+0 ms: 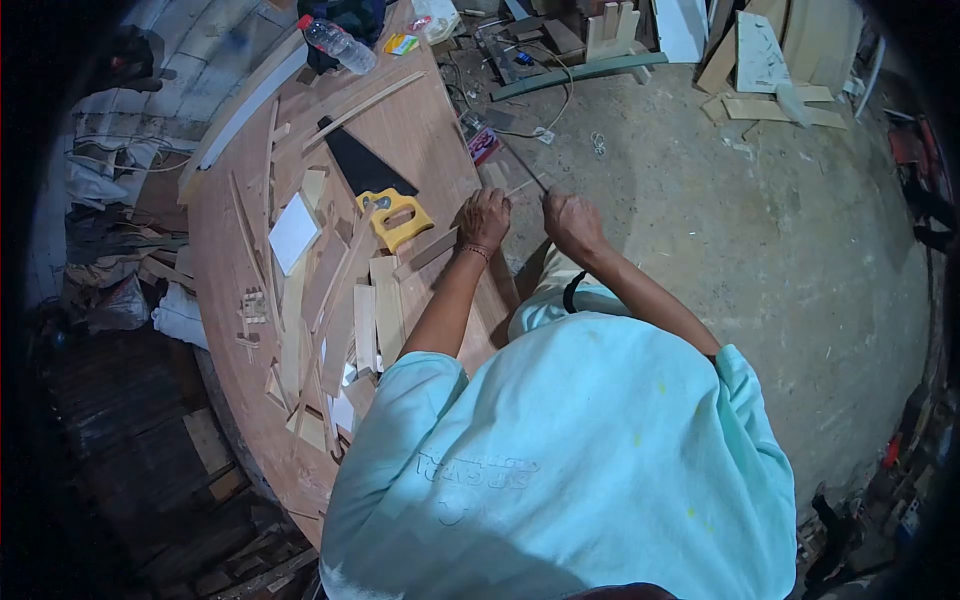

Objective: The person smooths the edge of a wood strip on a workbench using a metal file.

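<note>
My left hand (484, 217) is closed over the end of a wooden strip (427, 254) at the table's right edge, its fingers pressed together. Beyond that edge, my right hand (573, 222) makes a fist around a long, thin, dark tool (526, 165) that points up and left over the floor; its kind I cannot tell. A thin pale stick (527, 184) shows between the two hands. Just left of my left hand lies a handsaw with a yellow handle (399, 219) and a black blade (360, 160).
Wood offcuts (388, 300) and a white-faced block (294, 234) cover much of the wooden table (440, 120). A water bottle (340, 45) lies at its far end. Boards (762, 55) lean at the back right. A cable (570, 95) crosses the concrete floor (700, 220).
</note>
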A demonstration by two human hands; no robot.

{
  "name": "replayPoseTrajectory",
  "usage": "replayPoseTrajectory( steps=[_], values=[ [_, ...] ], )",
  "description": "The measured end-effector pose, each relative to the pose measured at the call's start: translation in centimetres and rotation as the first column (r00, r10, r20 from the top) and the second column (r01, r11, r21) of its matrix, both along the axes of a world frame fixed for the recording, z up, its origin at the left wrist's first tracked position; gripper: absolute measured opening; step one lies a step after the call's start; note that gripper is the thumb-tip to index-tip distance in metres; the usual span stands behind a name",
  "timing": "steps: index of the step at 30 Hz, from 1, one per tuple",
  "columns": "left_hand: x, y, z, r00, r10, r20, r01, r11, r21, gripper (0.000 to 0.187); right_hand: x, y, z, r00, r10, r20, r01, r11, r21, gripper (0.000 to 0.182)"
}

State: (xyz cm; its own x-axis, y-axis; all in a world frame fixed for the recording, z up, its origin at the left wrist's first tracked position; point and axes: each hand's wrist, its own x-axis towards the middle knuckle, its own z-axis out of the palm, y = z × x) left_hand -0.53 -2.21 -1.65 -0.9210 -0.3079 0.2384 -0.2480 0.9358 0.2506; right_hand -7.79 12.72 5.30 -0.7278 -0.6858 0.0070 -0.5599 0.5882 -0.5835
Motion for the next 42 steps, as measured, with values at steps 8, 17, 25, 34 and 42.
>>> replayPoseTrajectory(
  steps=[8,17,25,34,42],
  values=[
    [0.6,0.3,1.2,1.0,-0.005,-0.009,0.004,0.998,-0.056,0.022,0.2,0.2,-3.9,0.999,0.011,-0.031,-0.012,1.0,-0.02,0.025],
    [0.8,0.5,1.0,0.993,0.032,0.11,-0.023,0.996,-0.083,0.024,1.3,0.3,-2.5,0.993,0.113,0.023,-0.115,0.987,0.11,0.022],
    [0.6,0.5,1.4,0.978,0.084,0.192,-0.051,0.984,-0.173,0.037,1.6,0.4,-3.4,0.989,0.146,-0.023,-0.144,0.986,0.088,0.026],
    [0.4,0.4,1.4,0.978,0.041,0.203,-0.002,0.982,-0.189,0.037,1.7,0.5,-2.6,0.987,0.155,0.039,-0.159,0.979,0.126,0.024],
    [0.3,0.5,1.5,0.981,0.051,0.187,-0.023,0.988,-0.15,0.034,1.7,0.5,-2.7,0.979,0.188,0.071,-0.198,0.966,0.166,0.026]
  ],
)
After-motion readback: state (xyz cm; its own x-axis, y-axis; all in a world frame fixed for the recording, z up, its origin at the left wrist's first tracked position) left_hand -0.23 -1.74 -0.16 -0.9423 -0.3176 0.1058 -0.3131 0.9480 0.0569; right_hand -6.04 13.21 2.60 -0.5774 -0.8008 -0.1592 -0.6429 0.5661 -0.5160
